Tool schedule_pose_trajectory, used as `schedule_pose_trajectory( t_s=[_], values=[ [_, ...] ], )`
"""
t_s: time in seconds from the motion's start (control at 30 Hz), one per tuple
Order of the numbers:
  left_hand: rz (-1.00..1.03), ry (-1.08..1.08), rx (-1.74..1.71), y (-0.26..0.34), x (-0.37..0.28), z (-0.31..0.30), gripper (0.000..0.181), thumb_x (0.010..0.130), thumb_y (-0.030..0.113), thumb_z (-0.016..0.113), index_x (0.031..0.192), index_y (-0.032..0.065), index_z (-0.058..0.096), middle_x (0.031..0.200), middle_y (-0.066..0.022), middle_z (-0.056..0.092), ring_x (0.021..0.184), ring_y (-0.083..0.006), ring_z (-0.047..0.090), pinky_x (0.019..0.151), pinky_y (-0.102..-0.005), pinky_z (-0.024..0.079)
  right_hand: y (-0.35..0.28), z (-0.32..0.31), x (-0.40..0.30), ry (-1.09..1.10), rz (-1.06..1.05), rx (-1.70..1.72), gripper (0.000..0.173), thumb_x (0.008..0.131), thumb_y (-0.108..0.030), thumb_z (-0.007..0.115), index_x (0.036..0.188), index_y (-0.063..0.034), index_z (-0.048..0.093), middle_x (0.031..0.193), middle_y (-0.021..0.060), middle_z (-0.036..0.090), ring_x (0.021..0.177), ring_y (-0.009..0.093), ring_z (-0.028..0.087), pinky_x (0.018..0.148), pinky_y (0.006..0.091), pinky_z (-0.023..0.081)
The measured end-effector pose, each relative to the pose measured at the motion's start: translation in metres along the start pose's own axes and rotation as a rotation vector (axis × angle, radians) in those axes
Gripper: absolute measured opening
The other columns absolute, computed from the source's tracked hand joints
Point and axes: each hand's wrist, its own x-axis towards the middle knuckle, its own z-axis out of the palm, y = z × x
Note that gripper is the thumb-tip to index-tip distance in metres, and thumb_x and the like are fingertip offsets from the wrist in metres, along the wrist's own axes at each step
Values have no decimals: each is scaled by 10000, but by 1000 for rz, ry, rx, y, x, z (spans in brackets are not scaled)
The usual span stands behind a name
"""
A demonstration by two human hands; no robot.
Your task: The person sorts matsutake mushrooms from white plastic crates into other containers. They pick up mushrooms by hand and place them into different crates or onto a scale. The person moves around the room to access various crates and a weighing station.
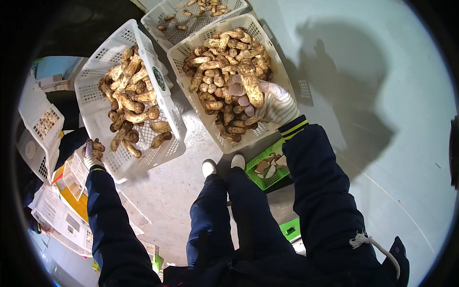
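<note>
My right hand (274, 102), in a striped knit glove with pinkish fingertips, holds a large brown-and-cream mushroom (250, 84) over a white plastic basket (229, 146) heaped with similar mushrooms. At the left, my gloved left hand (90, 154) has its fingers around several small mushrooms (95, 147), just outside the near left edge of another white basket (123, 168). That basket holds a loose pile of mushrooms (131, 104), with part of its perforated floor showing. Some fingers of my left hand are hidden.
Behind stands a third white basket (172, 37) with a few small mushrooms. A green basket (265, 184) with cut pieces sits near my feet. Stacked white crates (53, 204) and part of another person (45, 229) are at the far left. A pale wall (405, 118) rises at right.
</note>
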Motion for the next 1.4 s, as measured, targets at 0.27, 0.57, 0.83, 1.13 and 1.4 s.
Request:
schedule_pose_trajectory(
  t_s=[0.27,0.57,0.83,1.13,1.4],
  values=[
    [-4,123,-174,3,-10,36,219,834,165,649,987,23,585,866,-171,623,767,-277,615,675,-374,517,2,22,10,79,-86,-164,534,885,-352,616,1257,13,502,998,93,647,775,117,608,656,238,515],
    [10,-4,-115,2,-12,18,231,838,193,649,921,-15,589,702,-146,623,834,-285,637,755,-380,511,11,52,43,158,-149,-480,385,874,-131,630,1219,15,541,1026,103,657,873,125,635,775,270,533],
    [-37,48,-179,4,-17,17,264,826,194,679,1007,15,609,860,-143,651,875,-305,631,757,-410,505,35,51,68,423,-308,-774,575,779,-49,726,1285,55,473,1166,100,587,1021,134,552,885,259,476],
    [12,47,-206,9,-29,28,299,825,197,664,1001,-36,603,726,-166,638,797,-298,641,733,-377,520,43,92,78,486,-505,-1211,559,707,-6,768,1211,19,529,1170,124,597,1118,195,552,974,292,436],
    [-8,-14,-175,21,-37,37,275,816,247,676,951,20,599,763,-132,632,605,-210,570,589,-326,481,50,75,78,569,-437,-1386,523,705,-63,769,1179,-7,554,1125,150,628,1065,247,595,929,316,462]
  ],
)
